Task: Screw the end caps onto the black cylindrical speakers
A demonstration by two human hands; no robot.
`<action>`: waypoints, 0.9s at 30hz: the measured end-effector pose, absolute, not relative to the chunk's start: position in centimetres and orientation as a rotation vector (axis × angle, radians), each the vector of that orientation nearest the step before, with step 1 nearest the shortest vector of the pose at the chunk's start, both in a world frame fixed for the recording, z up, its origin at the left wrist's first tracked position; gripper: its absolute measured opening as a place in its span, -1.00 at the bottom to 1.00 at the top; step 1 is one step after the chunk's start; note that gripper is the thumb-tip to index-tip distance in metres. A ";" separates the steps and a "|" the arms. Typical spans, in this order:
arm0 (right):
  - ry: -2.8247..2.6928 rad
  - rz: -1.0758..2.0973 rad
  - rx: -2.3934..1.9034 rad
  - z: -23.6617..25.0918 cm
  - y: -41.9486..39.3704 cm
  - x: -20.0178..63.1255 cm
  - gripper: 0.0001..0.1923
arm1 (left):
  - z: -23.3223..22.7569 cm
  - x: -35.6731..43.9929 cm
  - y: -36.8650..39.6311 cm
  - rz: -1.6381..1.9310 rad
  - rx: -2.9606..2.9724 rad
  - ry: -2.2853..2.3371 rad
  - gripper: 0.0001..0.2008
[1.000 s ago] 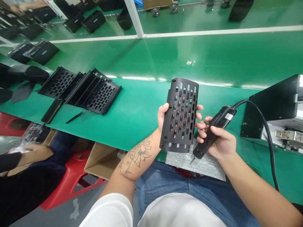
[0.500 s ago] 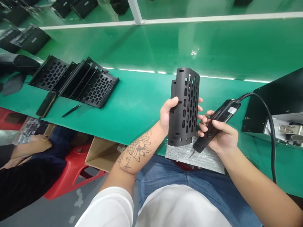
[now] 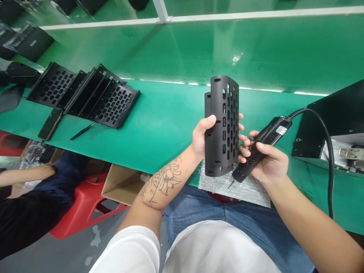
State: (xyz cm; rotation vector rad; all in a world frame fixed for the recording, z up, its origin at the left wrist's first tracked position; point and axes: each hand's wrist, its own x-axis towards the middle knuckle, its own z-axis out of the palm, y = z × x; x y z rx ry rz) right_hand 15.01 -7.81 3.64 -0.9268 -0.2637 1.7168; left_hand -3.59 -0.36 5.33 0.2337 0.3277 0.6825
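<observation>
My left hand (image 3: pixel 202 132) is closed around a black perforated metal cover (image 3: pixel 220 151), which stands upright above the bench. Its thumb lies on the near face and its fingertips show past the right edge. In my right hand (image 3: pixel 270 161) is a black electric screwdriver (image 3: pixel 265 140), its bit pointing down and to the left. The fingertips of that hand come close to the cover's right side; whether they touch it I cannot tell. Below both lies a sheet of bubble wrap (image 3: pixel 236 189) at the bench's front edge.
Several black perforated panels (image 3: pixel 113 104) lean together on the green bench (image 3: pixel 159 125) at the left, near black tweezers (image 3: pixel 82 131). A black box (image 3: pixel 335 117) stands right, behind the screwdriver's cord (image 3: pixel 330 159). A cardboard box (image 3: pixel 122 184), red stool (image 3: pixel 76 208) and a co-worker's arm (image 3: pixel 28 174) are lower left.
The view has shifted slightly, so the bench items sit a little further left and higher. The cover has turned slightly in my left hand. Both grips stay the same.
</observation>
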 end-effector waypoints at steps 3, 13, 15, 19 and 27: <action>-0.280 1.720 -0.923 3.6 -7.8 15.1 -0.71 | 5.4 -3.6 -0.4 0.688 0.224 0.335 -0.23; -0.285 1.727 -0.882 3.2 -7.7 15.2 -0.70 | 4.7 -3.5 -0.1 0.783 0.389 0.382 -0.46; -0.282 1.731 -0.873 3.1 -7.7 15.2 -0.69 | 4.3 -3.5 0.1 0.825 0.422 0.406 -0.47; -0.272 1.734 -0.866 3.2 -7.7 15.1 -0.70 | 4.1 -3.8 0.4 0.846 0.381 0.397 -0.35; -0.216 1.747 -0.880 3.4 -7.8 15.0 -0.67 | 5.0 -6.2 1.5 0.629 0.304 0.343 0.26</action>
